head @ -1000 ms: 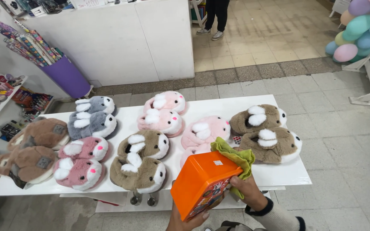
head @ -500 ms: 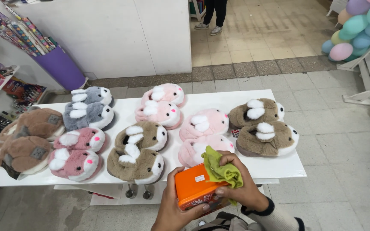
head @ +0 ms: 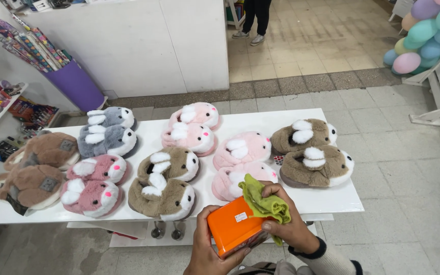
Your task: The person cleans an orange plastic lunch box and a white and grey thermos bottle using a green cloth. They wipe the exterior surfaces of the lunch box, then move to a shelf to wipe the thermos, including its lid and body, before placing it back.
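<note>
A: Compared with half a second earlier, the orange box sits a little flatter and closer to the body, its broad top face turned up toward the camera; the green cloth has shifted onto the box's far right corner.

B: How is the box supported?

A: From below and the near side by the left hand, fingers curled shut around the lower edge, thumb along the left side. That grip seems to steady the box so the upper face is free for the cloth.

B: And the right hand?

A: Closed on the bunched cloth, pressing it against the box's right edge. The fingers are folded over the fabric, so nothing else can be seen in that hand.

B: Where does the box lie relative to the display?

A: In front of the near edge of the white table, held in the air, just below the pink slippers. It touches neither.

B: Its appearance?

A: A rectangular carton, bright orange, smooth and slightly glossy, with a small white sticker on top; the near side looks darker and printed, too small to read.

B: The surroundings?

A: Plush animal slippers set out in pairs: brown slippers to the right, grey slippers to the rear left.
</note>
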